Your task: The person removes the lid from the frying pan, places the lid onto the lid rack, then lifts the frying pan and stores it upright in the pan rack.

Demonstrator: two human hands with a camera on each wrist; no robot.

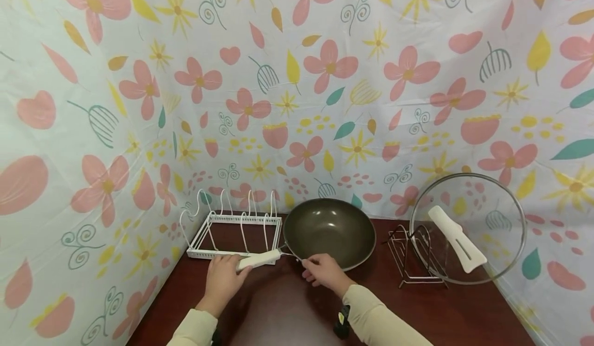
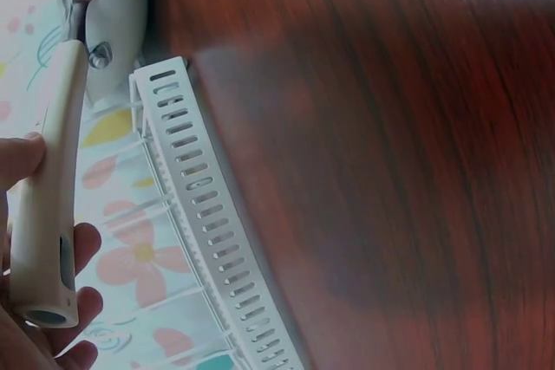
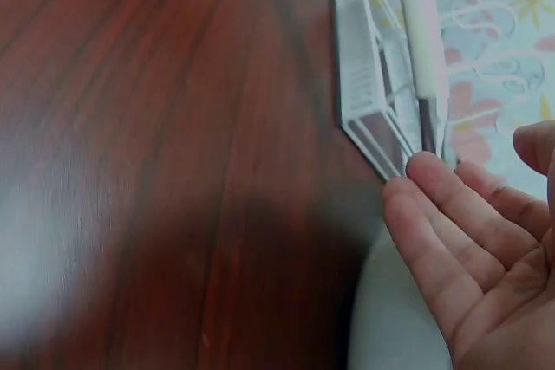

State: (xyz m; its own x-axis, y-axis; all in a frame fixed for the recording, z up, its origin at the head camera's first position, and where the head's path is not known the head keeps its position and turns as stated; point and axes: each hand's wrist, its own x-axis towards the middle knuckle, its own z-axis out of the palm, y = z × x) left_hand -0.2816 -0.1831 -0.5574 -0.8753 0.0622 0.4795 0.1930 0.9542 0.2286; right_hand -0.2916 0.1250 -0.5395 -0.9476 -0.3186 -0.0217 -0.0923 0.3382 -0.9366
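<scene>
A dark-lined wok [image 1: 329, 230] with a pale outer side [image 2: 117, 6] stands at the middle back, its cream handle [image 1: 259, 259] pointing left. My left hand [image 1: 224, 281] grips that handle, thumb on one side and fingers curled round the other, as the left wrist view shows. At the wok's near left edge is my right hand [image 1: 327, 273]. In the right wrist view its fingers [image 3: 442, 257] stretch out fairly straight by the wok's outer side [image 3: 390, 309], with the thumb standing apart from them.
Behind the handle sits a white rack [image 1: 199, 253] with upright wire loops. On the right, a metal wire stand [image 1: 419, 280] holds a large glass lid [image 1: 498, 253] with a cream handle [image 1: 457, 240]. All stand on a dark red wooden table [image 1: 283, 315] against a flower-patterned curtain [image 1: 297, 129].
</scene>
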